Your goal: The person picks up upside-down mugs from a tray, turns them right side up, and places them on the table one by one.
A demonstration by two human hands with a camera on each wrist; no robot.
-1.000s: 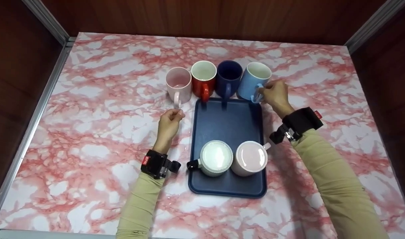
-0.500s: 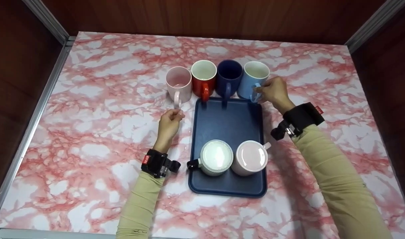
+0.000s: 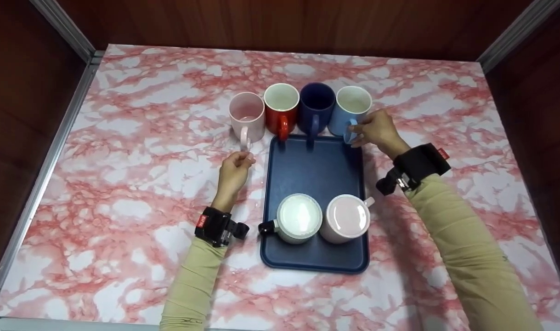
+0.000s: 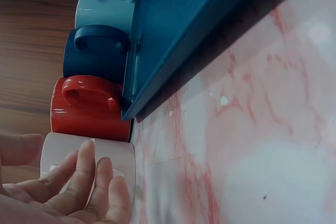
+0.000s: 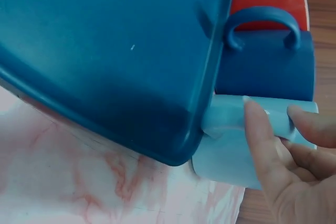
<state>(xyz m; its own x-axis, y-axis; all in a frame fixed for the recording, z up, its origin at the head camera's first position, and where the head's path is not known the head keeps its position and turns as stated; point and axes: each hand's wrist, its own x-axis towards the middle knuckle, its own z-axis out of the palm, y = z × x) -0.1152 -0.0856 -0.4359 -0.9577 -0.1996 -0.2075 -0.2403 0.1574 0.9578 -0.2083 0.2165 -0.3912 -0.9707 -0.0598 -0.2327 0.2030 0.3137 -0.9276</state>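
Observation:
Four mugs would be several standing upright in a row behind the tray: a pale pink mug (image 3: 248,120), a red mug (image 3: 276,120), a navy mug (image 3: 317,110) and a light blue mug (image 3: 342,118). My right hand (image 3: 378,130) pinches the light blue mug's handle (image 5: 231,121) between thumb and fingers, with the index finger lying along it. Just in front of the pale pink mug's handle, my left hand (image 3: 234,174) hovers with loosely bent fingers, thumb apart from them in the left wrist view. Those fingers (image 4: 86,174) partly hide that handle.
A dark blue tray (image 3: 307,172) lies in front of the row, its far edge close to the mugs. On its near half stand a whitish mug (image 3: 299,218) with a black handle and a pink mug (image 3: 347,218). Brown wooden panels (image 3: 280,27) surround the red-and-white marbled table.
The light blue mug has shifted slightly left and turned, its handle now pointing more to the front. My right hand moved with it. My left hand has stayed where it was.

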